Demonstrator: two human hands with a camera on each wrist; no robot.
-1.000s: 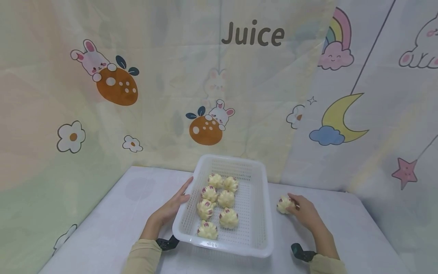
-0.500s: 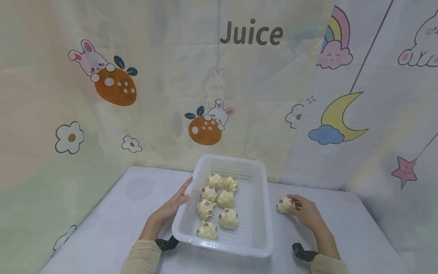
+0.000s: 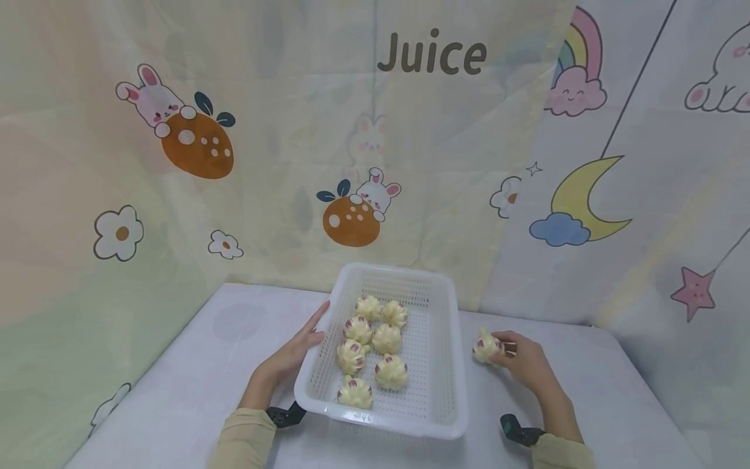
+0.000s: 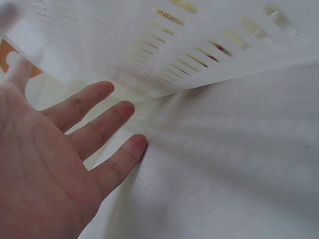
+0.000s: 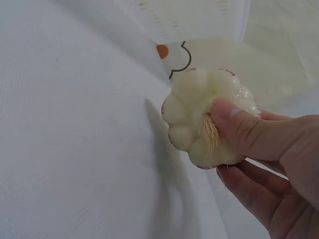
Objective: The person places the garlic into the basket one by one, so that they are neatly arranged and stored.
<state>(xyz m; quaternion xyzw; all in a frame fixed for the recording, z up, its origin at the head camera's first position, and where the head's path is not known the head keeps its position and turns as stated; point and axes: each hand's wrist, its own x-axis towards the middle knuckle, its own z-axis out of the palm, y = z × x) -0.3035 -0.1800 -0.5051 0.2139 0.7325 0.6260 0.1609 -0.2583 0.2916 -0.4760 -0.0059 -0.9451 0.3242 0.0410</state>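
My right hand (image 3: 525,361) pinches a garlic bulb (image 3: 486,348) to the right of the basket. In the right wrist view the thumb presses the base of the garlic bulb (image 5: 192,117) beside its thin roots, with the other fingers behind it. The bulb is pale with purple streaks. At the left side of the white plastic basket (image 3: 459,391), my left hand (image 3: 290,358) lies against the wall, fingers straight and spread. Seen from the left wrist, the left hand (image 4: 65,144) has its palm facing the basket wall (image 4: 99,55).
Several garlic bulbs (image 3: 387,339) lie in the left half of the basket, in two uneven columns. The basket stands on a table with a white cover (image 3: 234,326). A printed curtain (image 3: 281,163) hangs right behind the table.
My right hand has turned the garlic bulb, so its short stem now points up. The left hand and the basket have stayed in place.
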